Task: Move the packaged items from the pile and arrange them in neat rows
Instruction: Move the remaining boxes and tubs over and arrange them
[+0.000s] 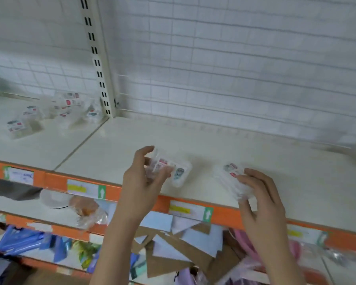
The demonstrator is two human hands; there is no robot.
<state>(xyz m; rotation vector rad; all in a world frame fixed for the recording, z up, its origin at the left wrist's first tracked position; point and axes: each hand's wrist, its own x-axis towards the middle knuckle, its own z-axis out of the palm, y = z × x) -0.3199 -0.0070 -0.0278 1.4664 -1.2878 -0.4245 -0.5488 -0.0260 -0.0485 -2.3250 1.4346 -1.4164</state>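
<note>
My right hand [259, 194] grips a stack of clear packets [233, 182] at the shelf [234, 140] front — my left hand [144, 177] pinches another packet bundle [169, 167] beside it. Far left — the loose pile [53, 114] lies near the slotted upright [97, 58].

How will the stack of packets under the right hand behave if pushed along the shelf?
The stack of clear packets already leans fanned, so it would likely slide apart. Glossy wrap suggests slipperiness. The right hand holds them easily, so they're probably light.
</note>
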